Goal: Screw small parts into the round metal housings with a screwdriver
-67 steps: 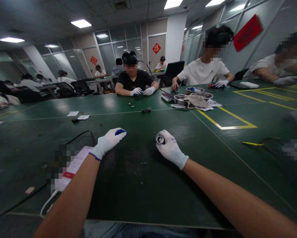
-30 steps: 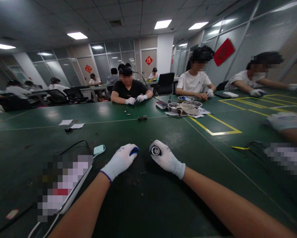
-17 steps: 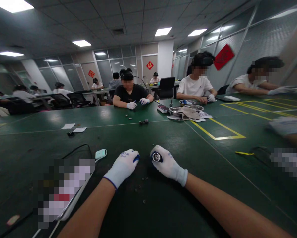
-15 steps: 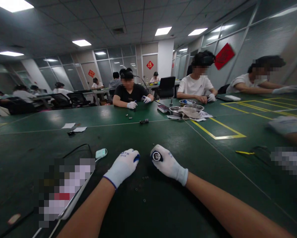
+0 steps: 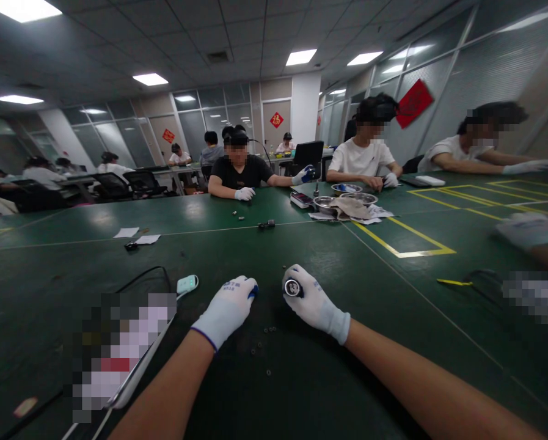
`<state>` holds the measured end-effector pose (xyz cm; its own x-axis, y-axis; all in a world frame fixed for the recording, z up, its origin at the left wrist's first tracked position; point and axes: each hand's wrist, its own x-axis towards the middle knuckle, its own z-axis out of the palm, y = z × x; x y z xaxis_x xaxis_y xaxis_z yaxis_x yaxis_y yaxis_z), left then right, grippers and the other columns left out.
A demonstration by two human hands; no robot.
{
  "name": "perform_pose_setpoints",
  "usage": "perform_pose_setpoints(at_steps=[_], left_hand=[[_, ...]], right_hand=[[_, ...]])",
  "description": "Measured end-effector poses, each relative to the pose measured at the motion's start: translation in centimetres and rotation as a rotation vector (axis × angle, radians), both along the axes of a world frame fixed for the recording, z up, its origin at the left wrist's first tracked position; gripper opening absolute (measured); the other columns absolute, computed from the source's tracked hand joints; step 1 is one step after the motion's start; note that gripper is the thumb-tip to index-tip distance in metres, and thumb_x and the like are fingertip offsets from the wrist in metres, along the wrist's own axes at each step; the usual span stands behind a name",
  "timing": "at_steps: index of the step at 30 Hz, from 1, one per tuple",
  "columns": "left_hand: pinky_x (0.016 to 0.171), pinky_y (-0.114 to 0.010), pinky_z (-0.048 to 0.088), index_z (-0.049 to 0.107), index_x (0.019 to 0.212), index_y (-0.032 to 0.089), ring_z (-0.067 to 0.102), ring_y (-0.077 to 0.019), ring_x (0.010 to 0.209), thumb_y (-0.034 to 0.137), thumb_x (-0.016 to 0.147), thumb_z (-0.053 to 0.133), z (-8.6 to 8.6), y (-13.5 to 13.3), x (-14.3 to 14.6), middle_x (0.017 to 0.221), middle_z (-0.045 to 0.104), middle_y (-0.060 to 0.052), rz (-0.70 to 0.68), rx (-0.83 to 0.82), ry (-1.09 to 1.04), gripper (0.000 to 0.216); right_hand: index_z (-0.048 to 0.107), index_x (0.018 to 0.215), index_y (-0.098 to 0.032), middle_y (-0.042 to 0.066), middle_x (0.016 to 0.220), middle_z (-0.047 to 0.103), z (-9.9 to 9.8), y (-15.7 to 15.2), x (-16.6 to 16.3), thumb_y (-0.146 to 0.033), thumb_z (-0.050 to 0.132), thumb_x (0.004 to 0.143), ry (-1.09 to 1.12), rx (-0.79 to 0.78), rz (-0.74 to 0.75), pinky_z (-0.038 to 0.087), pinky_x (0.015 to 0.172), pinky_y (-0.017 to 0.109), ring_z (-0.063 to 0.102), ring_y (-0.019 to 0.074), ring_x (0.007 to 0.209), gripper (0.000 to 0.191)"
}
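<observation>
Both my hands wear white gloves and rest on a dark green table (image 5: 301, 391). My right hand (image 5: 317, 304) is closed around a small round metal part (image 5: 292, 287), its open end facing up. My left hand (image 5: 226, 308) lies a little to the left with curled fingers, blue-coated tips toward the part; I cannot see anything in it. Several tiny metal rings (image 5: 268, 330) lie on the table just below and between the hands.
A pixelated flat object (image 5: 113, 354) and a small mint-coloured device (image 5: 186, 284) with a black cable lie to my left. Metal bowls (image 5: 347, 198) and a cloth sit mid-table. A small dark part (image 5: 266, 225) lies farther out. Several gloved people work opposite and to the right.
My right hand with the metal part has shifted slightly right, away from my left hand. The person opposite in black has stretched one arm out to the side.
</observation>
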<state>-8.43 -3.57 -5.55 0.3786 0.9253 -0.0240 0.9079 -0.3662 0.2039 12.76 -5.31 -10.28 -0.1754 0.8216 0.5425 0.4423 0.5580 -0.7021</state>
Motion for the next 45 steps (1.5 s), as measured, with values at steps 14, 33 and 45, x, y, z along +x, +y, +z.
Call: perform_pose_setpoints(at_steps=[14, 33, 45], left_hand=[[0.099, -0.037, 0.057, 0.075, 0.106, 0.022, 0.073, -0.0221, 0.101, 0.017, 0.088, 0.067, 1.5, -1.7, 0.9, 0.107, 0.079, -0.004, -0.221, 0.017, -0.654, 0.02], [0.094, -0.037, 0.057, 0.078, 0.082, 0.022, 0.066, -0.0223, 0.095, 0.024, 0.089, 0.068, 1.6, -3.1, 3.4, 0.102, 0.066, -0.006, -0.195, 0.045, -0.535, 0.013], [0.093, -0.035, 0.056, 0.072, 0.082, 0.021, 0.067, -0.0217, 0.099, 0.018, 0.089, 0.066, 1.0, -3.4, 4.0, 0.101, 0.066, -0.005, -0.138, 0.053, -0.52, 0.01]], right_hand=[[0.052, 0.081, -0.023, 0.002, 0.091, 0.054, 0.5, -0.6, 0.0, -0.006, 0.057, 0.075, 0.017, 0.003, 0.066, 0.046, 0.072, 0.033, 0.056, 0.0189, 0.083, 0.018], [0.052, 0.079, -0.022, 0.003, 0.092, 0.052, 0.5, -0.9, -1.0, -0.007, 0.06, 0.078, -0.044, 0.012, 0.143, 0.046, 0.069, 0.033, 0.054, 0.0188, 0.082, 0.017], [0.051, 0.077, -0.022, 0.004, 0.092, 0.051, 0.2, -0.9, -1.0, -0.007, 0.058, 0.08, -0.068, 0.009, 0.125, 0.047, 0.07, 0.034, 0.053, 0.0197, 0.082, 0.017]])
